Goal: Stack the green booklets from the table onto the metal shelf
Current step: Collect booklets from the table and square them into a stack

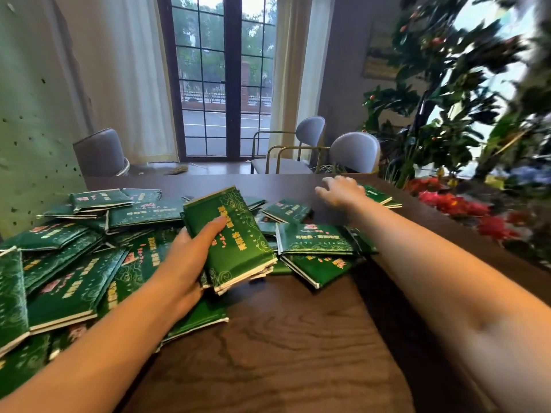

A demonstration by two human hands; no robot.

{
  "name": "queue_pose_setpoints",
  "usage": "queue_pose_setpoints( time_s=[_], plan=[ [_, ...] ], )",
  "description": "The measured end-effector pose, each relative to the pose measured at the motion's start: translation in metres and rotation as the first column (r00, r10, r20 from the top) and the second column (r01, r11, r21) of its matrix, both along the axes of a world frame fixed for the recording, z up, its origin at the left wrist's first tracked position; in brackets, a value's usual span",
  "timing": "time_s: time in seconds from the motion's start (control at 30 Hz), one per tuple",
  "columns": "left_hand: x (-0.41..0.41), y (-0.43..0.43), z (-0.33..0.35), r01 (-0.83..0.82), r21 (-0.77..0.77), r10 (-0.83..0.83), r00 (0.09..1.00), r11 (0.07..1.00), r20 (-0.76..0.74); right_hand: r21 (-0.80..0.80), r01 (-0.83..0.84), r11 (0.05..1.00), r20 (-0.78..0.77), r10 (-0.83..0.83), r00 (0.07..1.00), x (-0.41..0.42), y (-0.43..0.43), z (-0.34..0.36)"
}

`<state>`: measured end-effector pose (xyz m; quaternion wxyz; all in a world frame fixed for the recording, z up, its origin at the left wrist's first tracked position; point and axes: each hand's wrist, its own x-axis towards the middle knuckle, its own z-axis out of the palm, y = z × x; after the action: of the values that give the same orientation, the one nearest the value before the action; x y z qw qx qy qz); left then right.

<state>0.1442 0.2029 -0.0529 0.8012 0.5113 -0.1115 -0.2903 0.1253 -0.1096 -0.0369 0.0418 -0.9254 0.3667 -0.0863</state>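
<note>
Green booklets [74, 281] lie heaped across the left of a dark wooden tabletop [283, 338]. The left hand [187, 263] grips a small stack [235, 242] of them just above the heap. The right hand [340, 192], fingers spread and holding nothing, hovers by the far booklets [377, 194].

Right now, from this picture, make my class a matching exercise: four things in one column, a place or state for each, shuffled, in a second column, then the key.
Column 1
1. left hand
2. right hand
3. grey chairs
4. red flowers

Column 2
A. beyond the table, near the window
B. grips a stack of green booklets
C. beside the table's right edge
D. fingers spread, reaching at the far booklets

Pairs: 1-B, 2-D, 3-A, 4-C
</note>
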Motion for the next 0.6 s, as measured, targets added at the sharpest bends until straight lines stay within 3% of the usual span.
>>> queue_pose_setpoints(
  time_s=[0.37, 0.6],
  plan=[
    [0.004, -0.014, -0.010, 0.005, -0.003, -0.005, 0.999, 1.000, 0.033, 0.118, 0.274, 0.954, -0.092, -0.265, 0.960, -0.029, -0.072, -0.021],
    [0.004, -0.012, -0.009, 0.024, 0.005, -0.025, 1.000, 1.000, 0.019, 0.131, 0.218, 0.967, -0.095, -0.207, 0.974, -0.031, -0.082, -0.033]
  ],
)
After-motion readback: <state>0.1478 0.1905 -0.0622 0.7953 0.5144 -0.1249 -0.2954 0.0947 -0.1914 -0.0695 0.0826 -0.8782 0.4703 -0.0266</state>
